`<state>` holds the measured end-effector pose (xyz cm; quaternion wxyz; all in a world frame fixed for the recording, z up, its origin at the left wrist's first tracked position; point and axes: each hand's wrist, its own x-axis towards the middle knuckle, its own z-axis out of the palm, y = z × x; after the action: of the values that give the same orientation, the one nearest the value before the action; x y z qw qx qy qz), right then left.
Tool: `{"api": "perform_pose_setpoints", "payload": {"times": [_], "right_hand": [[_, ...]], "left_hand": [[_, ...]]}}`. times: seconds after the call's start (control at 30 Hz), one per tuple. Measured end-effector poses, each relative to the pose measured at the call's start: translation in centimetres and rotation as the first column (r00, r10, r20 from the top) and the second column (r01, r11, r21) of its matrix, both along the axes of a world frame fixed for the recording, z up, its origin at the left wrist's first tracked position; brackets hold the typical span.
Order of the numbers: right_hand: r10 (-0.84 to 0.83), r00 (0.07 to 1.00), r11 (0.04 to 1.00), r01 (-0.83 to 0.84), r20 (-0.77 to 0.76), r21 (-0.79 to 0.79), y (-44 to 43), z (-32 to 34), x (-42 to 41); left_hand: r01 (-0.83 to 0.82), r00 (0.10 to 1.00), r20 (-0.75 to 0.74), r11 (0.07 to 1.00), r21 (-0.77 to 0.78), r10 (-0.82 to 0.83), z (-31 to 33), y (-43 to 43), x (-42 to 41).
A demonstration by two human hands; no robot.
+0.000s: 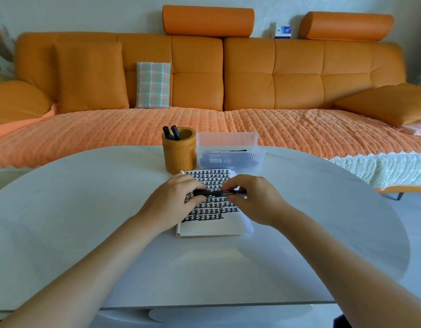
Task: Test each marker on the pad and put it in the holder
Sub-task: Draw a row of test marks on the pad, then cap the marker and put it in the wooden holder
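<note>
Both hands over the pad (214,227), which lies flat on the white worktop (86,209). We hold one black marker (216,192) level just above the page: left hand (174,202) pinches its left end, right hand (254,200) pinches the right part, fingers curled round the barrel. We cannot tell whether the cap is on. Page carries rows of black marks, the bottom strip blank. Wooden holder (178,155) stands just behind the pad, two markers (171,133) upright in it. Clear box (228,147) beside the holder on its right holds more dark markers. Orange sofa (252,74) beyond.
</note>
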<state>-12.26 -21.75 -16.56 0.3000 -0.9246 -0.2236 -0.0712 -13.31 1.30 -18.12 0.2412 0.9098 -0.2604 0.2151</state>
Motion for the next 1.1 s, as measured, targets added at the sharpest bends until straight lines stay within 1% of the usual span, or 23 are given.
{"api": "perform_pose_setpoints", "payload": {"times": [0.17, 0.23, 0.33, 0.43, 0.5, 0.57, 0.63, 0.8, 0.87, 0.97, 1.03, 1.1], "right_hand": [[0.086, 0.996, 0.995, -0.085, -0.017, 0.054, 0.4, -0.4, -0.2], [0.097, 0.995, 0.994, -0.098, 0.008, 0.053, 0.5, -0.6, -0.1], [0.126, 0.986, 0.991, -0.13, 0.111, 0.034, 0.6, -0.5, -0.2], [0.155, 0.953, 0.988, -0.143, 0.259, -0.065, 1.0, -0.5, -0.5], [0.129, 0.948, 0.991, -0.117, 0.29, -0.059, 1.5, -0.5, -0.9], [0.108, 0.958, 0.994, -0.101, 0.267, -0.042, 1.9, -0.5, -1.1], [0.109, 0.975, 0.994, -0.106, 0.192, -0.028, 2.2, -0.6, -1.1], [0.133, 0.991, 0.991, -0.133, 0.025, -0.029, 2.8, -0.3, -1.0], [0.156, 0.988, 0.988, -0.156, -0.002, -0.019, 3.2, -0.2, -0.9], [0.169, 0.986, 0.986, -0.169, 0.015, -0.003, 3.8, -0.3, -0.4], [0.14, 0.99, 0.99, -0.14, 0.005, -0.002, 4.3, -0.1, 0.0], [0.085, 0.996, 0.996, -0.085, -0.012, 0.007, 4.8, 0.4, 0.5]], "left_hand": [[0.046, 0.999, -0.022, 0.998, 0.03, -0.046, 0.0, -0.3, -0.1], [0.064, 0.997, -0.033, 0.998, 0.024, -0.063, 0.2, -0.3, -0.1], [0.088, 0.996, -0.029, 0.996, 0.021, -0.087, 0.6, -0.1, -0.2], [0.105, 0.994, 0.011, 0.994, 0.043, -0.105, 0.7, -0.1, -0.3], [0.107, 0.993, 0.051, 0.994, 0.029, -0.108, 1.0, -0.1, -0.5], [0.109, 0.989, 0.091, 0.993, 0.047, -0.113, 1.4, 0.0, -0.6], [0.113, 0.985, 0.119, 0.99, 0.089, -0.123, 1.7, 0.1, -0.6], [0.129, 0.985, 0.103, 0.987, 0.095, -0.139, 1.7, 0.9, -0.2], [0.127, 0.985, 0.098, 0.985, 0.119, -0.139, 1.9, 1.1, -0.1], [0.066, 0.993, 0.085, 0.978, 0.199, -0.085, 2.0, 1.3, 0.4], [0.04, 0.997, 0.058, 0.983, 0.178, -0.051, 2.1, 1.7, 1.0], [0.023, 0.998, 0.051, 0.995, 0.094, -0.028, 2.4, 2.1, 1.7]]}}
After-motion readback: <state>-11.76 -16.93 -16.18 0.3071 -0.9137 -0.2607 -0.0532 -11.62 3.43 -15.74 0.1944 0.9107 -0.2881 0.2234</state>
